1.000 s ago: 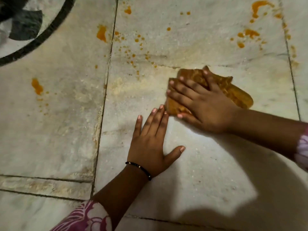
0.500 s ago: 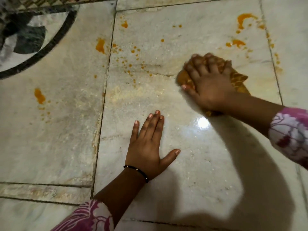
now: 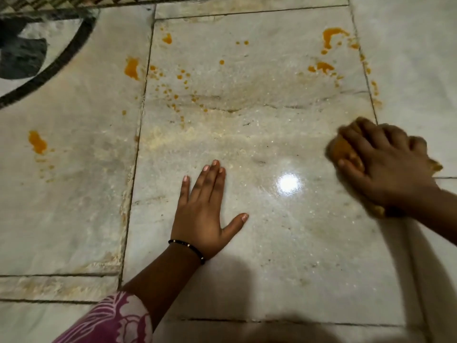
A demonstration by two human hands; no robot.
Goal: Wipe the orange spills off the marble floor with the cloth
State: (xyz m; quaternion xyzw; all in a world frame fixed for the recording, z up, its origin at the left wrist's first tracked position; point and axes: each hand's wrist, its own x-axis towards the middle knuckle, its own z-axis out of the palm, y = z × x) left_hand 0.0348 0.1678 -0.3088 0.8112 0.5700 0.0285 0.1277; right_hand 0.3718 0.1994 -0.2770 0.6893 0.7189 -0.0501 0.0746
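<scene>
My right hand [image 3: 385,164] presses an orange-stained cloth [image 3: 342,148] onto the marble floor [image 3: 247,256] at the right, and is blurred by motion. Most of the cloth is hidden under the hand. My left hand [image 3: 202,214] lies flat on the floor at the centre, fingers spread, holding nothing. Orange spills remain farther away: a curved blob [image 3: 331,37] and a smaller patch [image 3: 322,67] at upper right, a blob [image 3: 131,68] beside the left tile joint, scattered drops [image 3: 173,90] on the middle tile, and a blob [image 3: 37,142] at far left.
A dark curved inlay band [image 3: 49,73] crosses the floor at upper left. A patterned border [image 3: 74,1] runs along the top edge. A bright light reflection [image 3: 288,183] shines on the wet tile between my hands.
My right hand has swept the cloth from the middle of the tile to its right edge. My left hand has stayed flat in place. The view has tilted up slightly.
</scene>
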